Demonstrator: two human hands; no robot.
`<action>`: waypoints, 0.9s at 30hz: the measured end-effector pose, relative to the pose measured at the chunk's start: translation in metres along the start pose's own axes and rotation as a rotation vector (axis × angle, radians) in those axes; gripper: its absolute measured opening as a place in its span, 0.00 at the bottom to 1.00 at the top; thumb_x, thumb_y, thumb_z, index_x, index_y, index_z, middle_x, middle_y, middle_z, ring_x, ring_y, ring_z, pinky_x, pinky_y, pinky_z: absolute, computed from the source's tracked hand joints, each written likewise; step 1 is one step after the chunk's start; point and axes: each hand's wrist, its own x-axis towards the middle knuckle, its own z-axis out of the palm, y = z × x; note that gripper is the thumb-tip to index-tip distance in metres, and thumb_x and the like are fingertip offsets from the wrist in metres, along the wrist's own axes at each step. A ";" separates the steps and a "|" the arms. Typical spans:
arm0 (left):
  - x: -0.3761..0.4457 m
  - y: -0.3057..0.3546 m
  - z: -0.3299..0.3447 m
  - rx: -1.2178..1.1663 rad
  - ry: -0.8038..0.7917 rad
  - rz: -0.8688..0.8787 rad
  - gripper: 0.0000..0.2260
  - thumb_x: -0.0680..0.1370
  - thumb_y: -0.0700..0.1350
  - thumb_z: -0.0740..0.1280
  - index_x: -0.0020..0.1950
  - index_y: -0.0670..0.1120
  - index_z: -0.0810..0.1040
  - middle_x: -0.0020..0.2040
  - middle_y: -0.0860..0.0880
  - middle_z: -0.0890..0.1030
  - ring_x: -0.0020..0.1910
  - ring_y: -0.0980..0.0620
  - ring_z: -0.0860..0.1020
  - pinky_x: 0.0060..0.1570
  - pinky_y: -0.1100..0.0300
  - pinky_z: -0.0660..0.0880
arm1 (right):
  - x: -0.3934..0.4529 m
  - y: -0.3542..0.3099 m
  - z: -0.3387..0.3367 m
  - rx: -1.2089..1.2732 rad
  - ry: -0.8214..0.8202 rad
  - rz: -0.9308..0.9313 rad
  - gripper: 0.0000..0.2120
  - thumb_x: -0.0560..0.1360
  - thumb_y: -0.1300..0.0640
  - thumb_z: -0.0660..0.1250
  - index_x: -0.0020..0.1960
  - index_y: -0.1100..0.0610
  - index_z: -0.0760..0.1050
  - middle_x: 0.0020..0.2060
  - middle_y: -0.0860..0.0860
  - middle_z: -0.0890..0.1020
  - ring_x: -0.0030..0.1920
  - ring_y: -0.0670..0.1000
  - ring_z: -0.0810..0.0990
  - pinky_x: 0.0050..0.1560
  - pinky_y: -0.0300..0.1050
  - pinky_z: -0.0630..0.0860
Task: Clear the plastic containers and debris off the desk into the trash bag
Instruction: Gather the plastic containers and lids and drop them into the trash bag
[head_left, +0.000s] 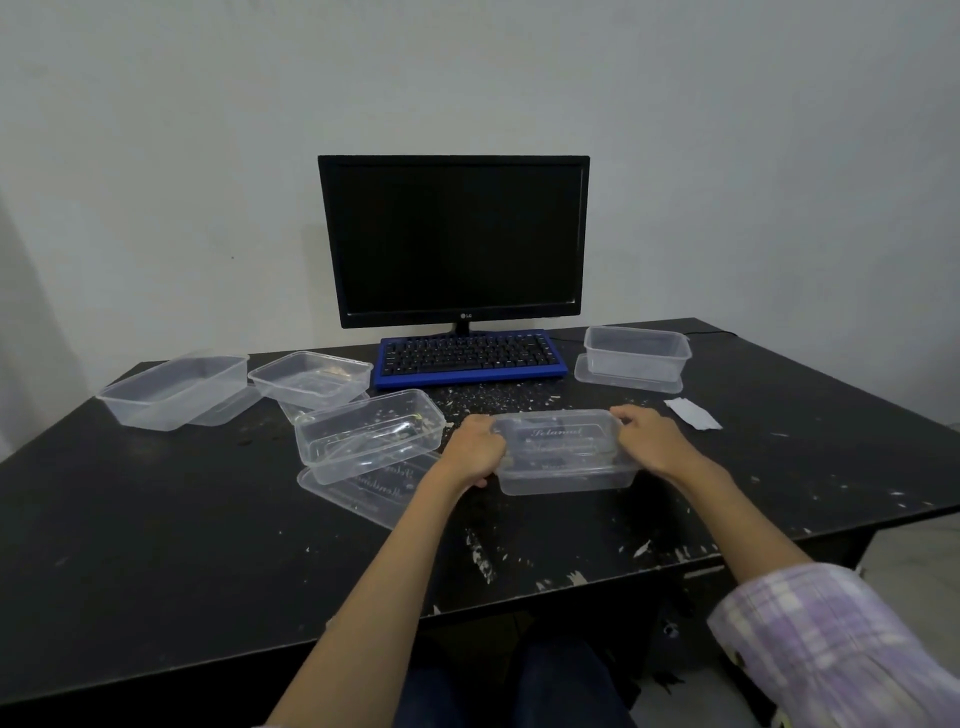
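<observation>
Both hands grip a lidded clear plastic container (565, 457) at the near middle of the black desk (156, 519): the left hand (475, 447) curls round its left end, the right hand (649, 439) round its right end. Four more open containers sit on lids around the blue keyboard (470, 358), with pale crumbs (493, 400) scattered before it and a scrap of paper (693, 414) to the right.

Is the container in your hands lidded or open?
Lidded: a lid with raised lettering sits on the container, gripped at its ends by the left hand and right hand.
</observation>
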 end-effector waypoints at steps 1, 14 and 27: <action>0.001 0.000 0.001 0.001 0.021 0.000 0.23 0.77 0.37 0.55 0.73 0.43 0.62 0.73 0.46 0.61 0.58 0.46 0.70 0.45 0.52 0.77 | 0.000 0.001 0.001 0.002 0.002 -0.004 0.20 0.78 0.60 0.54 0.67 0.53 0.71 0.65 0.55 0.75 0.62 0.56 0.73 0.62 0.52 0.71; -0.008 -0.003 -0.004 -0.261 0.070 -0.068 0.08 0.74 0.31 0.59 0.50 0.39 0.74 0.52 0.38 0.78 0.50 0.43 0.80 0.53 0.47 0.79 | -0.004 -0.001 0.000 0.107 0.089 0.119 0.14 0.73 0.62 0.57 0.51 0.67 0.78 0.46 0.62 0.82 0.48 0.60 0.81 0.55 0.54 0.77; -0.048 0.000 -0.094 -0.306 0.130 0.036 0.10 0.76 0.33 0.61 0.54 0.41 0.75 0.54 0.39 0.79 0.43 0.45 0.81 0.38 0.59 0.80 | -0.013 -0.075 0.009 0.454 -0.002 0.073 0.08 0.76 0.62 0.61 0.54 0.59 0.75 0.51 0.58 0.80 0.47 0.55 0.82 0.36 0.44 0.80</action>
